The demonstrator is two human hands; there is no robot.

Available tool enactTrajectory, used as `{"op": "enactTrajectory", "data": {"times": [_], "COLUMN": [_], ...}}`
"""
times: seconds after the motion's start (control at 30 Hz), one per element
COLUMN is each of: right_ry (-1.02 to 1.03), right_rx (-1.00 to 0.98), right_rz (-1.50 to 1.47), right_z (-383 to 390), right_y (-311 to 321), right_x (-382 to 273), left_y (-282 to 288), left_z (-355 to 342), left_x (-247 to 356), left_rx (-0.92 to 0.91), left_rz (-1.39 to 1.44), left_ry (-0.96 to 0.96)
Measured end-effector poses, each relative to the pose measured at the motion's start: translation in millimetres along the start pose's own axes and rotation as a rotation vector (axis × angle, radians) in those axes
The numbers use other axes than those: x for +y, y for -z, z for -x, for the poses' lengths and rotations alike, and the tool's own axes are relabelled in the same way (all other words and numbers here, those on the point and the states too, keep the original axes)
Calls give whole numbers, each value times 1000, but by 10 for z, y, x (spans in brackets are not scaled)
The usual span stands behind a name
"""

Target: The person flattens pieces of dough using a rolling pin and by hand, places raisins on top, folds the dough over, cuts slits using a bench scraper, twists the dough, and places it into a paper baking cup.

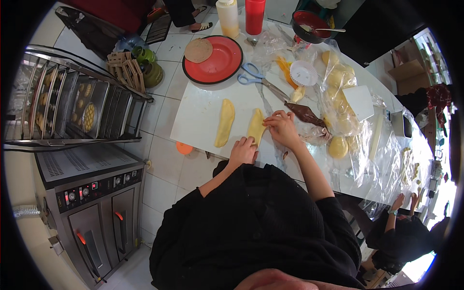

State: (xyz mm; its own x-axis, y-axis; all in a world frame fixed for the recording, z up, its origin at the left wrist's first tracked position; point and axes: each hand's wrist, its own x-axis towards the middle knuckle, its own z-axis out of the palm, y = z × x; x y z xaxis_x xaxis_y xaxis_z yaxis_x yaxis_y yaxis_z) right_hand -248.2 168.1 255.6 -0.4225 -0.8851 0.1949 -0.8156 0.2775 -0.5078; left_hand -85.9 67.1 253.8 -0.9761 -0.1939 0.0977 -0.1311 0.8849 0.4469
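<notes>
In the head view, a pale-yellow, elongated dough strip point(254, 126) lies by the near edge of the table point(193, 113), right of another dough piece point(224, 123). The right hand point(284, 130), grip narrow, pinches its right side; the left hand point(242, 152) touches its near end, how far open I cannot tell.

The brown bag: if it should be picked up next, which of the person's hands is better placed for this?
Probably the right hand: it is close to the brown bag, while the left hand is farther away. Both are on one dough strip, so either would first let go.
</notes>
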Motion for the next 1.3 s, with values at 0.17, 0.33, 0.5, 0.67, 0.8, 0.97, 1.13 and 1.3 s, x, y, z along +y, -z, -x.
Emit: {"op": "enactTrajectory", "data": {"times": [0.17,0.33,0.5,0.67,0.8,0.97,1.13,1.3], "right_ry": [-244,-332,-466,-547,-599,-581,-564,-519], "right_rx": [218,374,230,289,176,173,257,263], "right_rz": [-83,-69,113,-12,-114,-219,-247,-248], "right_z": [-3,-112,-153,-150,-179,-175,-185,-277], "right_y": [-190,-249,-297,-399,-351,-288,-230,-163], "right_x": [-118,-178,-169,-211,-211,-130,-100,-174], "left_y": [123,58,-14,-26,-9,18,58,79], "left_z": [-195,-652,-1026,-1125,-1086,-1057,-1080,-1125], "left_x": [47,-311,-514,-498,-495,-610,-547,-504], "left_rx": [-73,223,59,-49,-97,-119,-86,-50], "left_rz": [3,302,548,434,718,883,837,689], "left_ry": [86,63,158,160,233,247,298,227]}}
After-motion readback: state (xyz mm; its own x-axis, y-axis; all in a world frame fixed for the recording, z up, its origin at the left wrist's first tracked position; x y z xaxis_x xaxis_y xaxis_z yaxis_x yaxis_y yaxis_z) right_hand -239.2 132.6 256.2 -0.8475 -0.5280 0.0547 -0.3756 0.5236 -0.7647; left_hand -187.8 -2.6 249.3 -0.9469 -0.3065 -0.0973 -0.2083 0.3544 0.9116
